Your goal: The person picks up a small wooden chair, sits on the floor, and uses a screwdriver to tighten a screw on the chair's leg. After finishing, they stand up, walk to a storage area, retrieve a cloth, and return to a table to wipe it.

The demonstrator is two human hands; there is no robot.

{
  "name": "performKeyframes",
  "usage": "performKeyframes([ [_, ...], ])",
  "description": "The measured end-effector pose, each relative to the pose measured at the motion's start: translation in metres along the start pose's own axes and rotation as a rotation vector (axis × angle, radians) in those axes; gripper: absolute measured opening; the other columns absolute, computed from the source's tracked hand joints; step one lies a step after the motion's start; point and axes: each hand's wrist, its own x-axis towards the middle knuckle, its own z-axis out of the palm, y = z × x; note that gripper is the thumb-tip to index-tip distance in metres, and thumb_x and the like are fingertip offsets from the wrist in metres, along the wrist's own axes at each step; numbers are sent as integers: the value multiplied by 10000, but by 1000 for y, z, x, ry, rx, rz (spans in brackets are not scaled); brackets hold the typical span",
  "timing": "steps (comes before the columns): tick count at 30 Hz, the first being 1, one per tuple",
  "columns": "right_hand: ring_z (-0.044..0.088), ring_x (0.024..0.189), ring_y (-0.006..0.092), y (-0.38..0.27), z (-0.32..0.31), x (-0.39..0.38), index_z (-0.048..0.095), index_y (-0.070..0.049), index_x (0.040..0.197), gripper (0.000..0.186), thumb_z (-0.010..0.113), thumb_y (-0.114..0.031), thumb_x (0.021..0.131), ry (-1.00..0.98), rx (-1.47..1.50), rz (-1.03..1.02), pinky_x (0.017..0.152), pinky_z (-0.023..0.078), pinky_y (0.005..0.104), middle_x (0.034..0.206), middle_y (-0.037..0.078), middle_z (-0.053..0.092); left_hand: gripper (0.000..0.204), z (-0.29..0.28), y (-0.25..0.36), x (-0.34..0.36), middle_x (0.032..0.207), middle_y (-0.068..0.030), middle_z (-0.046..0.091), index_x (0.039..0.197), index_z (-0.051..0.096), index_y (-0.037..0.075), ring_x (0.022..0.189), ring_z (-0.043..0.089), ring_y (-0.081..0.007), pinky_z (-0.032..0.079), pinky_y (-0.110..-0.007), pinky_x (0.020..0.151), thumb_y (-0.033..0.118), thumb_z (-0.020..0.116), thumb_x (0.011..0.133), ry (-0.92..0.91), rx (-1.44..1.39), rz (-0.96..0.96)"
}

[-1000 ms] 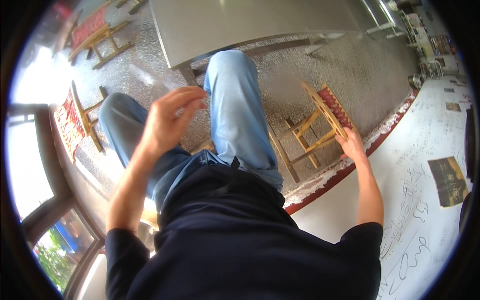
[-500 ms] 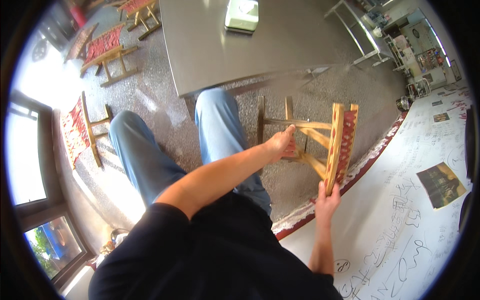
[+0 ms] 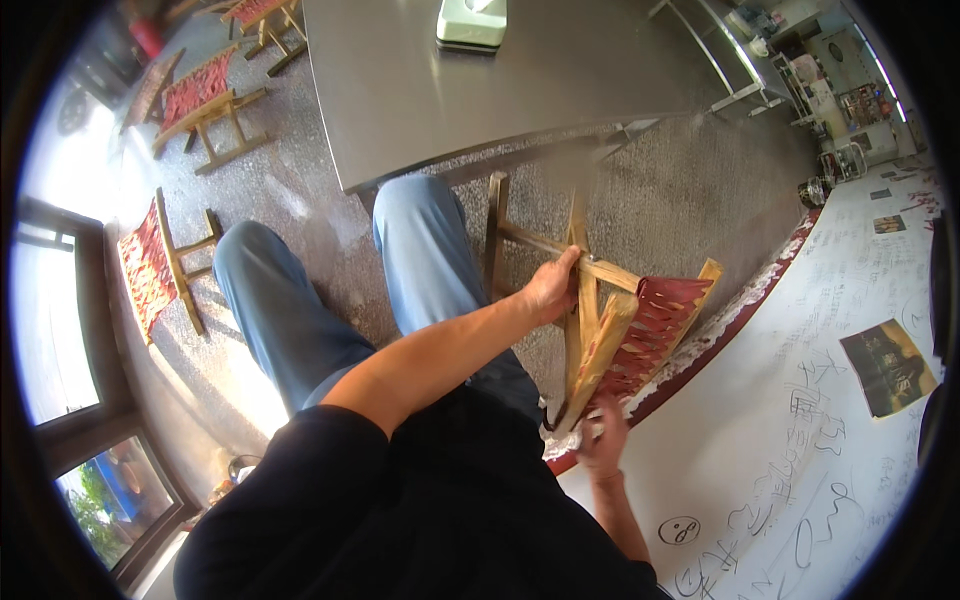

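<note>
No wording reads clearly. The white wall (image 3: 690,445) on the right carries black handwriting: large looping strokes (image 3: 826,525) at its near end, smaller characters (image 3: 803,405) farther along, and a circled mark (image 3: 679,531) toward the left. A dark poster (image 3: 888,367) there bears pale, blurred lettering. Small cards (image 3: 888,224) sit farther off, near red marks (image 3: 918,204), too small to read.

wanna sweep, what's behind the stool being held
Behind the stool, speckled floor shows between its legs, and a dark red strip beyond its seat. Whatever lies directly behind the seat and left hand is covered.
</note>
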Motion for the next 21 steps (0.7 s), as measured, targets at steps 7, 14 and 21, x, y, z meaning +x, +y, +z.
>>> performKeyframes([
  [7,636,857,202,-51,-111,165,659,43,1140,190,587,-58,997,190,-83,-54,751,525,297,1014,120,669,562,-16,-10,-9,1103,-157,662,1220,588,-59,988,653,-259,536,-418,911,468,547,1029,-66,208,-3],
  [14,672,875,239,-28,-44,247,672,33,1128,233,656,-40,907,-710,-189,-47,817,548,349,1017,153,683,599,-10,-6,-18,964,-91,621,1185,590,-81,811,564,-162,480,-333,724,494,566,1017,-100,452,-27],
  [21,679,903,327,-17,-17,256,672,-6,1078,188,656,-64,900,-796,-240,-127,806,543,414,1009,142,683,617,-10,3,-26,906,-78,603,1122,611,-90,769,528,-137,460,-303,674,515,579,1003,-59,488,32],
])
